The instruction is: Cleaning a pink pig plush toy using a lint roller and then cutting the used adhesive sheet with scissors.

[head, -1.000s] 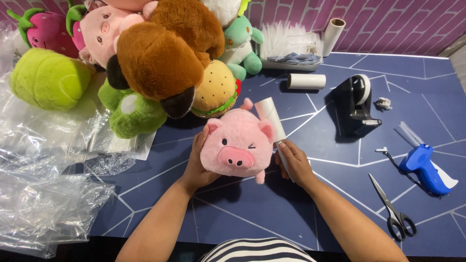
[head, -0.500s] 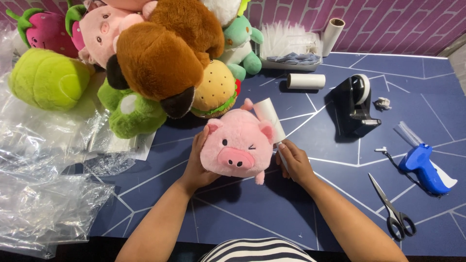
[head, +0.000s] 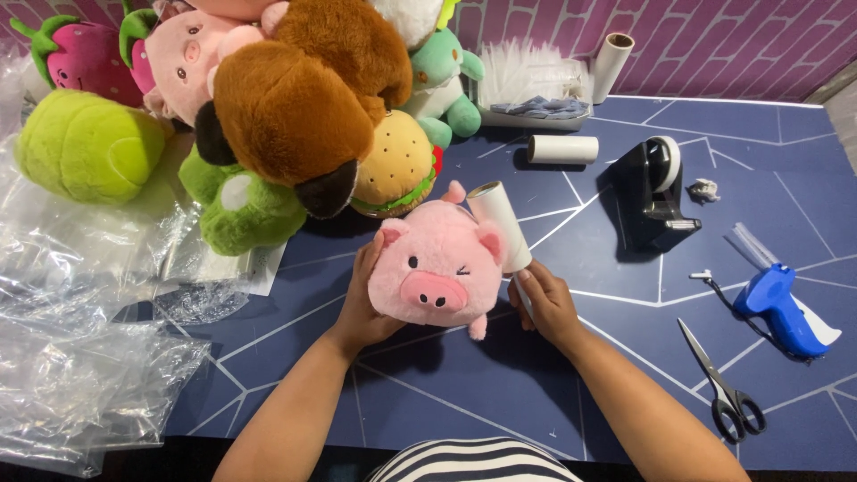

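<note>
Hands on pink pig plush (head: 435, 272) — left hand (head: 361, 299) cupped against its side, fingers pressed into the fur; right hand (head: 544, 299) closed around a lint roller (head: 502, 228) touching the pig's ear. Nothing shifted since a second ago — same pose, mid-table. Plush pile (head: 286, 116) behind, tape dispenser (head: 652, 192) and scissors (head: 721, 384) to the right.

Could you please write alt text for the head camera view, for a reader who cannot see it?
A person's left hand cups a round pink plush pig on a dark blue table, while the right hand grips a white lint roller against its side. A pile of plush toys lies behind; black-handled scissors lie to the right.
</note>
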